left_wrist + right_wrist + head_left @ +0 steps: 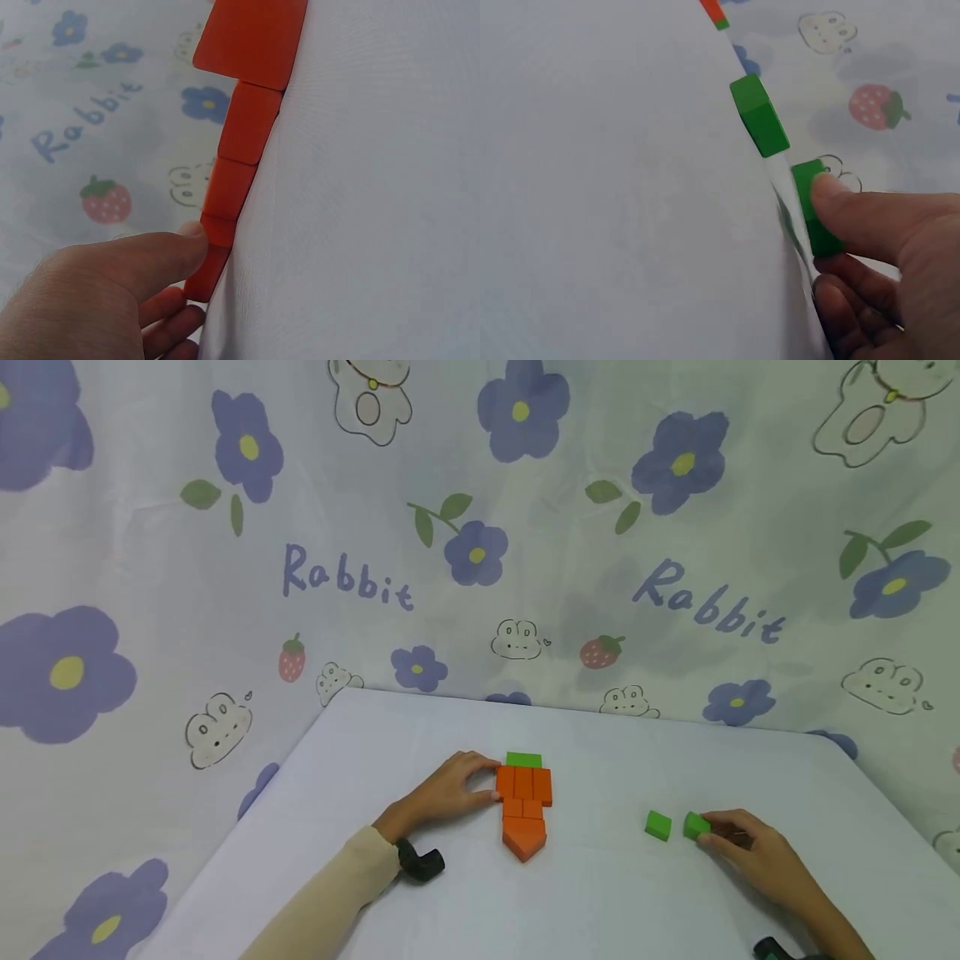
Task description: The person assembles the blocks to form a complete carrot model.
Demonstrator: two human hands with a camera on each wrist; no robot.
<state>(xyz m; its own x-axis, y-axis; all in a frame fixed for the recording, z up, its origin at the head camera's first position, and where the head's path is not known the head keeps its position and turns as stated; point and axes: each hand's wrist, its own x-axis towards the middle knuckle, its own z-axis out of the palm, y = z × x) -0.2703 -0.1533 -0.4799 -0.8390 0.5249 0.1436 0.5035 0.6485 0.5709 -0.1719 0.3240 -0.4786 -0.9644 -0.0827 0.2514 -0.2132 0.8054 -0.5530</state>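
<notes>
Orange wooden blocks (524, 808) lie joined in a column on the white table, with a pointed block (524, 839) at the near end and a green block (524, 759) at the far end. My left hand (452, 787) holds the left orange block (506, 783) of the row of three, finger and thumb at its far and near corners. To the right, my right hand (757, 847) pinches a green block (807, 180) between thumb and fingers. Another green block (658, 826) sits just left of it, apart from the hand.
The white tabletop (592, 893) spreads around the blocks. Behind it hangs a cloth (540, 585) printed with flowers, rabbits and strawberries. A black band (420, 862) is on the left wrist, below a beige sleeve (330, 893).
</notes>
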